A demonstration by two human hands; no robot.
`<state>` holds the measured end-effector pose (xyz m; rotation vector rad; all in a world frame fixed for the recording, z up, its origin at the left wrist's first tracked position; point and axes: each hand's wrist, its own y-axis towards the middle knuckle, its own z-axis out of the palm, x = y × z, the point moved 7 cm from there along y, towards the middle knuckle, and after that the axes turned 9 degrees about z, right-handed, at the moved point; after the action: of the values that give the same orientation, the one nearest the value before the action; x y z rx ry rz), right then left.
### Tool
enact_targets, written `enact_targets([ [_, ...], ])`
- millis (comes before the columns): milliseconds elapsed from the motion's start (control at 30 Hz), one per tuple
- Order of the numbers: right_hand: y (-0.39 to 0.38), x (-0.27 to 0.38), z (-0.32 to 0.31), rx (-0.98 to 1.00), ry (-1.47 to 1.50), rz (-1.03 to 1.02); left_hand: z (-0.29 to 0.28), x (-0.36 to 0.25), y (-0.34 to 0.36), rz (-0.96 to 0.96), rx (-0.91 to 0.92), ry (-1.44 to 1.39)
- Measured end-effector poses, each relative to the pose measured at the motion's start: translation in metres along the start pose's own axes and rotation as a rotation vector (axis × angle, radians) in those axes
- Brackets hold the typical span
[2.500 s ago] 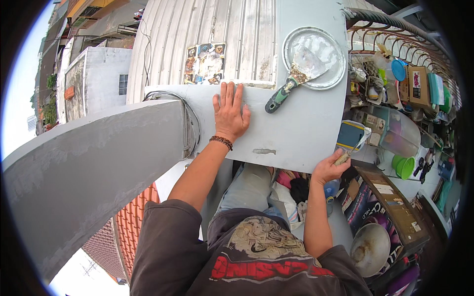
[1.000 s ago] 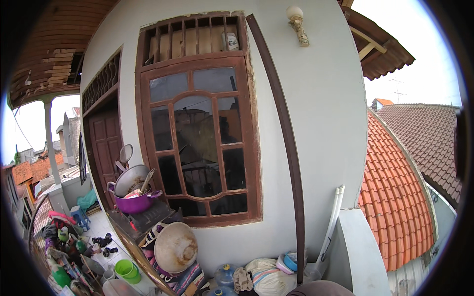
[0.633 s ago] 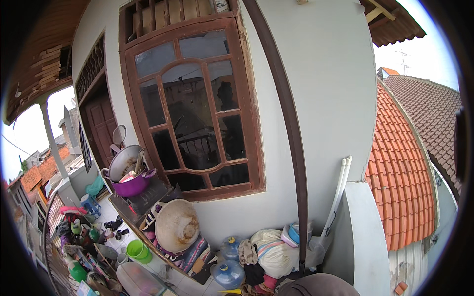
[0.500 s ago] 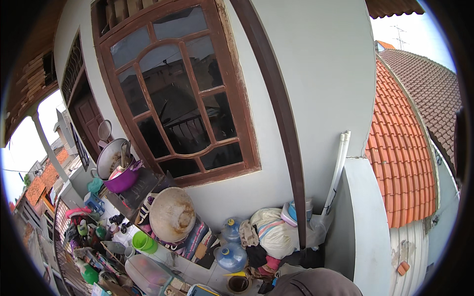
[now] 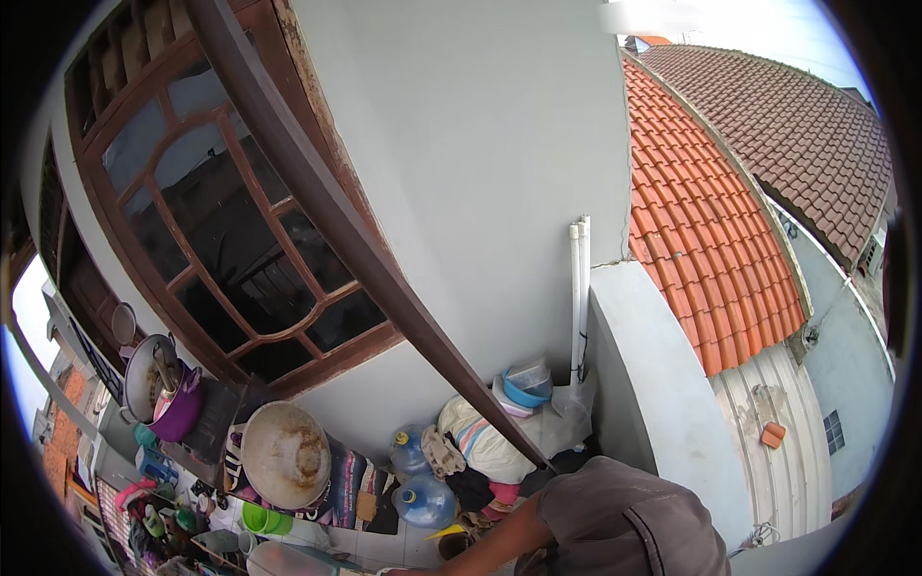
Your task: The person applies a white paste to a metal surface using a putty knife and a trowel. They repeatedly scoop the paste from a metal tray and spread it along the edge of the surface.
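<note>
In the head view, my right arm [image 5: 495,547] reaches leftward along the lower edge from a dark grey sleeve [image 5: 629,538]; its hand is cut off by the frame, so what it touches is hidden. My left hand is out of sight. Just above the forearm are two blue water jugs [image 5: 426,501], a white sack [image 5: 482,449] and dark cloths. A long brown bar [image 5: 336,235] slants from the top of the window down to this pile.
A brown-framed window [image 5: 230,240] is in the pale wall [image 5: 480,144]. Pots [image 5: 173,413], a stained wok [image 5: 283,456] and a green bucket [image 5: 264,518] crowd the lower left. White pipes [image 5: 579,298] lean beside a low parapet [image 5: 663,403]; tiled roofs [image 5: 691,221] lie beyond.
My view has swung from the board and both hands to the wall, then tilted, so the window shifts left and the bar slants. My right forearm has come into the lower edge.
</note>
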<state>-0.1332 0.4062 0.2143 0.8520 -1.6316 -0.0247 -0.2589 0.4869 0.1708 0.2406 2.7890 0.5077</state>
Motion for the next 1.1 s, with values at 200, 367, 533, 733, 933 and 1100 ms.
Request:
enact_targets([
  [200, 0.018, 0.023, -0.090, -0.101, 0.210, 0.062, 0.000, -0.002, 0.011, 0.041, 0.014, -0.042],
  [367, 0.037, 0.031, -0.101, -0.035, 0.663, 0.322, -0.002, -0.005, 0.016, 0.046, 0.004, -0.059],
  [533, 0.067, 0.052, -0.113, 0.166, 0.823, 0.302, -0.004, -0.010, 0.021, 0.043, 0.010, -0.072],
  [733, 0.085, 0.086, -0.131, 0.146, 1.040, 0.355, -0.010, -0.022, 0.029, 0.051, 0.012, -0.109],
  [933, 0.092, 0.123, -0.155, 0.049, 0.784, 0.281, -0.013, -0.025, 0.039, 0.068, 0.014, -0.131],
  [1100, 0.086, 0.115, -0.142, -0.010, 0.776, 0.288, -0.012, -0.023, 0.037, 0.070, 0.023, -0.139],
])
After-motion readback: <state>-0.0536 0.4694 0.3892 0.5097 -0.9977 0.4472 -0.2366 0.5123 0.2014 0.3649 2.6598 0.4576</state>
